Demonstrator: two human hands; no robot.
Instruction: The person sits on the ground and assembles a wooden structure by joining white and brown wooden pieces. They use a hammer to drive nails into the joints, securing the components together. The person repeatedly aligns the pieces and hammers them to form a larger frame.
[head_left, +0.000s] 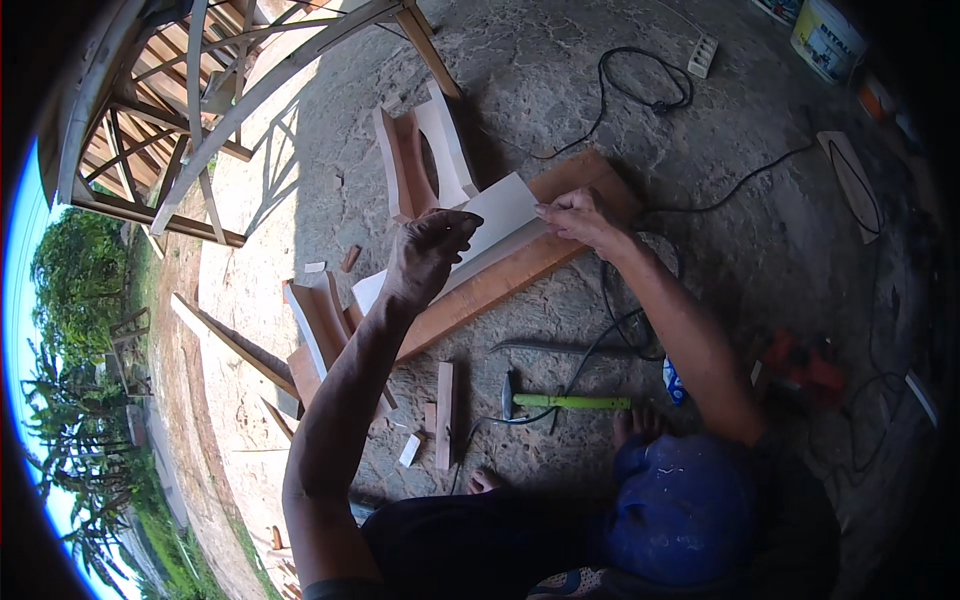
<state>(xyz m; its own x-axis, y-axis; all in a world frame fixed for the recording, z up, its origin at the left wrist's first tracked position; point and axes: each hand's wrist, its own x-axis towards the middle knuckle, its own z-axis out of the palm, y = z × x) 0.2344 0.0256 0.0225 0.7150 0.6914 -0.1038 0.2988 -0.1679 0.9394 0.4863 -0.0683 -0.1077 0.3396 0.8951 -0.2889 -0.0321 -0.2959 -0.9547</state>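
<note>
A pale, smooth board (510, 212) lies slantwise on a thicker brown wooden beam (470, 312). My left hand (428, 255) is raised over the board's middle, fingers curled and pinched; anything between them is too small to make out. At the board's far right end is my right hand (580, 220), its thumb and fingers pressed together against the board's edge or just above it. What that pinch holds, if anything, cannot be seen. Just beyond my left hand stands a curved wooden frame piece (405, 165), and another curved wooden piece (318, 318) rests by my left forearm.
A hammer with a green handle (570, 402) lies on the rough concrete floor near my feet, beside a wooden strip (445, 415). Black cables wind toward a power strip (703, 57). A white bucket (827, 40) stands far right; a red tool (805, 365) lies right.
</note>
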